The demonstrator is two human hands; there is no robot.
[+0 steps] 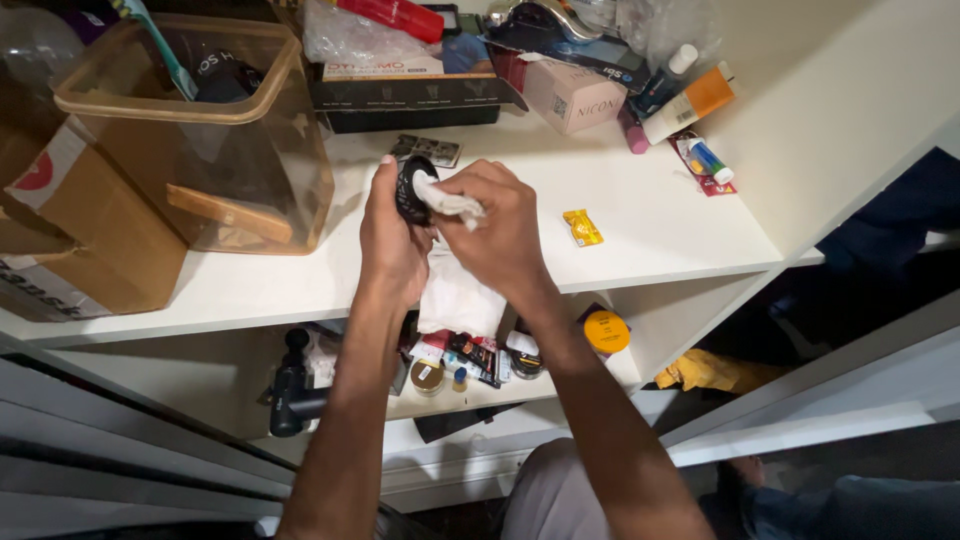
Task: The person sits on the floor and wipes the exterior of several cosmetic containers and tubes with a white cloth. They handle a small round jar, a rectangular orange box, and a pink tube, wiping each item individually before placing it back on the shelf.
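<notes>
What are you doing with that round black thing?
A person stands at a white shelf. The left hand holds a small round black container upright, and the right hand presses a white cloth against its face; more of the cloth hangs below the hands. Nearby on the shelf sit a clear plastic bin, a small yellow packet and some tubes.

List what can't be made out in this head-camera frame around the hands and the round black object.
- Round black object, head view: left hand and white cloth cover most of it; its kind is unclear.
- Right hand: its fingertips are folded into the cloth.
- Small items on the lower shelf: forearms and hanging cloth hide them.
- Translucent brown plastic bin: contents murky through the tinted wall.
</notes>
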